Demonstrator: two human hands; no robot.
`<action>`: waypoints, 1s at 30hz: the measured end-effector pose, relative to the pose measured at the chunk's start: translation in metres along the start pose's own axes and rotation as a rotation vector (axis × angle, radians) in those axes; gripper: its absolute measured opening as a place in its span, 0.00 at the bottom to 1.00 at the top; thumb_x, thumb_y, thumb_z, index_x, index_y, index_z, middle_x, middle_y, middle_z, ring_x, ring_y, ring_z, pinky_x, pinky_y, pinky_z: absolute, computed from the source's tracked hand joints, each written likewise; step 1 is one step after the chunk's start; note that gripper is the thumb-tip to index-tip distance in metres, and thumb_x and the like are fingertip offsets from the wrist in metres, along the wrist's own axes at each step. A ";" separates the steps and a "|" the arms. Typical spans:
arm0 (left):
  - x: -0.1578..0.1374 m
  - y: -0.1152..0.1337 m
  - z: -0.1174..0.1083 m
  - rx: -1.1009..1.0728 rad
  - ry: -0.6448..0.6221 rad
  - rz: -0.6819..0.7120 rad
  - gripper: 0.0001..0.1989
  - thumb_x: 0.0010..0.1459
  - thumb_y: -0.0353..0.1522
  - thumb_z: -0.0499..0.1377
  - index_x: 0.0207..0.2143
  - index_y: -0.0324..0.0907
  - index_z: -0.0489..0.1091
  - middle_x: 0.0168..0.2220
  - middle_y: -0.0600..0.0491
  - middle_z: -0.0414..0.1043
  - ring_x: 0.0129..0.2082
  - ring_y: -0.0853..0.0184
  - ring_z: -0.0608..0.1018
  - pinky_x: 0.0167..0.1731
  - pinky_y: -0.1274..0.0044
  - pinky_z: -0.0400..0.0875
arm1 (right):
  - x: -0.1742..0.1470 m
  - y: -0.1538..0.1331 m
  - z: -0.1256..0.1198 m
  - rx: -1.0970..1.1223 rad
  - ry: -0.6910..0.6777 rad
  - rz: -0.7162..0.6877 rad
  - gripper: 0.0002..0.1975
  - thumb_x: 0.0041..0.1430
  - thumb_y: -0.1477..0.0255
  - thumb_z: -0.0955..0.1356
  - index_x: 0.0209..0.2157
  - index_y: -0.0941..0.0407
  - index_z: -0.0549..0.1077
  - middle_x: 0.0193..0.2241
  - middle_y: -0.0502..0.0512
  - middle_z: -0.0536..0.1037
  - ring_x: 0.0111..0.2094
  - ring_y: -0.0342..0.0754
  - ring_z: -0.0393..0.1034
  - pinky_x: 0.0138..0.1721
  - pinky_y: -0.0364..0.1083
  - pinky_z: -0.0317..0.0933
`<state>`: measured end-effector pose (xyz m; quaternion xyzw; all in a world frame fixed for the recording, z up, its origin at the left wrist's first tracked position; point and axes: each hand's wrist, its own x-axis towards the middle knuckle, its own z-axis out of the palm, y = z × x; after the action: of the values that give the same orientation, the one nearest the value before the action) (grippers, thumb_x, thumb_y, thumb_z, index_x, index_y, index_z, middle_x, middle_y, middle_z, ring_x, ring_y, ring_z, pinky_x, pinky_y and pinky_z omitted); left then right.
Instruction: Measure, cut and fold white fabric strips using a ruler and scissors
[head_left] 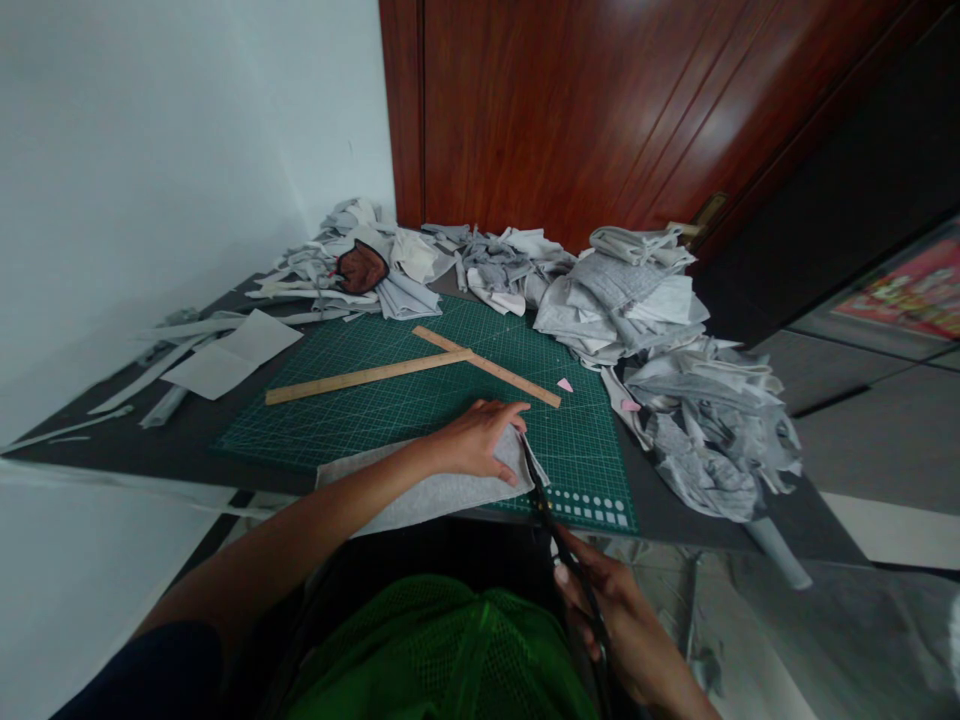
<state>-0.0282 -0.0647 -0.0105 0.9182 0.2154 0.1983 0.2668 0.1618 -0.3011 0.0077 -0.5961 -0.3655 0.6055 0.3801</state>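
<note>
Grey fabric piece (431,490) lies flat at the near edge of the green cutting mat (420,400), long axis running left-right along that edge. Head view: left hand (480,440) spread palm-down on the fabric's right end, fingers flat and pressing it to the mat. Right hand (615,620) below the table's near edge, closed around the handles of black scissors (559,535); blades point up and away toward the fabric's right end, tips just at the cloth beside the left hand's fingertips. Blade line runs roughly across the fabric's long axis. Right hand is off the surface and the scissors bridge the gap; left hand is the one on the cloth. Whether blades are parted, cannot tell. Two wooden rulers (420,372) cross in an angle mid-mat, well apart from the hands. Small pink scrap (565,385) near the mat's right edge. Heaps of grey fabric offcuts (660,340) along the far and right edges of the table. White paper sheet (232,353) at left edge
</note>
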 end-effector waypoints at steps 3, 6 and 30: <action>0.000 0.001 -0.001 -0.001 -0.009 0.002 0.49 0.46 0.45 0.76 0.66 0.48 0.57 0.61 0.44 0.72 0.62 0.48 0.71 0.61 0.59 0.58 | 0.000 0.001 -0.001 -0.019 -0.013 -0.018 0.47 0.60 0.46 0.72 0.70 0.62 0.62 0.17 0.37 0.57 0.17 0.37 0.48 0.17 0.39 0.48; 0.000 0.002 -0.001 -0.004 -0.015 -0.003 0.50 0.46 0.44 0.77 0.66 0.47 0.57 0.61 0.44 0.72 0.63 0.48 0.71 0.61 0.60 0.58 | 0.000 0.004 -0.002 -0.021 -0.013 -0.047 0.44 0.61 0.47 0.71 0.69 0.60 0.64 0.18 0.38 0.58 0.17 0.37 0.49 0.17 0.38 0.49; -0.001 0.000 0.001 -0.047 0.000 0.016 0.55 0.46 0.41 0.76 0.70 0.47 0.49 0.62 0.43 0.70 0.66 0.47 0.68 0.63 0.56 0.58 | 0.023 -0.025 0.002 0.107 0.057 0.066 0.53 0.44 0.44 0.79 0.64 0.62 0.68 0.21 0.42 0.70 0.14 0.36 0.57 0.11 0.37 0.53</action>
<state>-0.0285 -0.0657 -0.0118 0.9133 0.2035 0.2057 0.2867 0.1600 -0.2695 0.0200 -0.6037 -0.3018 0.6193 0.4013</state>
